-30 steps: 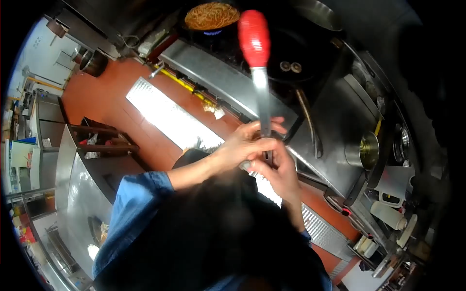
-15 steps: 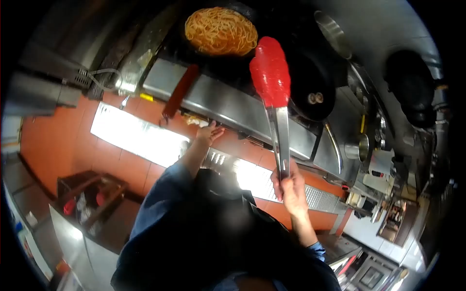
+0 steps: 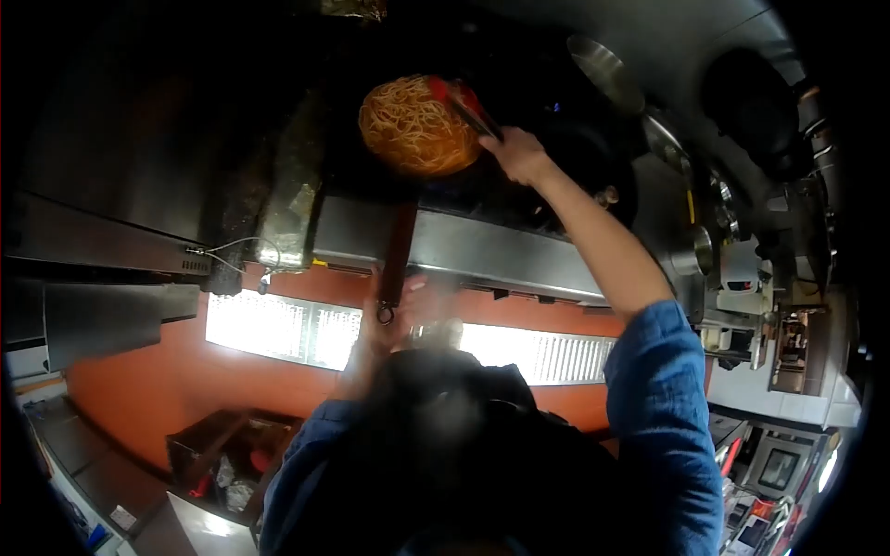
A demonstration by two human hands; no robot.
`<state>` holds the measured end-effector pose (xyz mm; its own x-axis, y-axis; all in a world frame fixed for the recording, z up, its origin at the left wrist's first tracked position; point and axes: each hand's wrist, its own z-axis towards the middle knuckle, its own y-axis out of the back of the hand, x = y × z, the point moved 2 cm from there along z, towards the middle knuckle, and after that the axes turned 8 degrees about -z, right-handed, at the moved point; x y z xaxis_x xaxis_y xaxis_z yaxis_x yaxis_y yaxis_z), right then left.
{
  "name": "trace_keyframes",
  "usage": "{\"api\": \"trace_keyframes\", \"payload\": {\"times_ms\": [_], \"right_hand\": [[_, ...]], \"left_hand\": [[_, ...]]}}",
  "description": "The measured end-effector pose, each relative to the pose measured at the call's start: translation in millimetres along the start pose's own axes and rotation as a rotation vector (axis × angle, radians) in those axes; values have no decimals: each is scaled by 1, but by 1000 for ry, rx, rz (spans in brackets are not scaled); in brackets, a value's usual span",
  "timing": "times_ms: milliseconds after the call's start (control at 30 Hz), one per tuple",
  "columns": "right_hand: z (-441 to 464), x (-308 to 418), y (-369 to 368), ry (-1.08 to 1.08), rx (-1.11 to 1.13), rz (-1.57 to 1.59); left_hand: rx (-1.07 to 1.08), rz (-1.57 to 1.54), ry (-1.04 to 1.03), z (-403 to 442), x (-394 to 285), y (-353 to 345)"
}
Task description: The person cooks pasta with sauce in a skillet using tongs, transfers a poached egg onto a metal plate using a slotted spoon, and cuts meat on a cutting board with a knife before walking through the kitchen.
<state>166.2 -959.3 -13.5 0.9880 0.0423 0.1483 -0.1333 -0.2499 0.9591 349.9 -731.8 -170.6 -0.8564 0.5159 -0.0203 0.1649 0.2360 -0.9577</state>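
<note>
Spaghetti (image 3: 417, 130) in an orange-red sauce fills a dark frying pan on the stove. The pan's brown handle (image 3: 399, 250) sticks out over the stove's front edge toward me. My left hand (image 3: 394, 320) is at the end of that handle, palm up, with its fingers apart and slightly blurred; it is not closed round it. My right hand (image 3: 516, 156) grips metal tongs (image 3: 476, 119) with red tips. Those tips reach the right side of the spaghetti, and the far ends of the tongs are partly hard to make out against the dark stove.
A second dark pan (image 3: 593, 162) with small pale pieces lies under my right forearm. The steel stove edge (image 3: 510, 246) runs across in front of me. Metal pans (image 3: 607, 74) and a steel pot (image 3: 695, 252) stand at the right. An open crate (image 3: 222, 454) is at lower left.
My right hand has carried the tongs forward and left from above the stove edge to the spaghetti. My left hand has come to the pan's handle. The head view has shifted.
</note>
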Motion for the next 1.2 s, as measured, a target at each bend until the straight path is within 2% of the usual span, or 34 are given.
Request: {"api": "trace_keyframes", "payload": {"times_ms": [67,167,267,400,433,467,533,633,667,733,767,800,933,967,1067,1200], "right_hand": [[4,32,6,29,13,-63],[-26,59,25,189,56,-371],[-64,49,49,331,126,-569],[-67,21,49,317,19,-533],[-59,26,43,332,23,-492],[-56,34,36,350,22,-450],[-69,47,38,346,84,-432],[-99,31,48,329,139,-463],[-101,21,52,321,96,-494],[-107,6,44,319,42,-548],[-99,10,37,349,28,-475],[-85,21,29,313,158,-447],[-97,29,44,331,103,-450],[-109,26,51,322,111,-453],[-140,17,63,345,123,-475],[-140,-7,46,361,25,-539]], "left_hand": [[8,109,85,-6,-34,-52],[-120,319,113,7,-37,-35],[-290,381,56,-5,-25,-38],[-215,345,124,-55,-3,-77],[-412,401,122,-55,-3,-79],[-362,380,137,-39,-7,-58],[-340,397,54,-16,-9,-62],[-422,443,59,-38,0,-48],[-307,389,41,-52,4,-41],[-374,440,11,-63,12,-55],[-428,409,73,-61,11,-50],[-461,384,120,-42,4,-48],[-289,440,44,-17,3,-50],[-256,445,88,-22,4,-46],[-402,434,81,-26,8,-44],[-248,441,95,-22,2,-55]]}}
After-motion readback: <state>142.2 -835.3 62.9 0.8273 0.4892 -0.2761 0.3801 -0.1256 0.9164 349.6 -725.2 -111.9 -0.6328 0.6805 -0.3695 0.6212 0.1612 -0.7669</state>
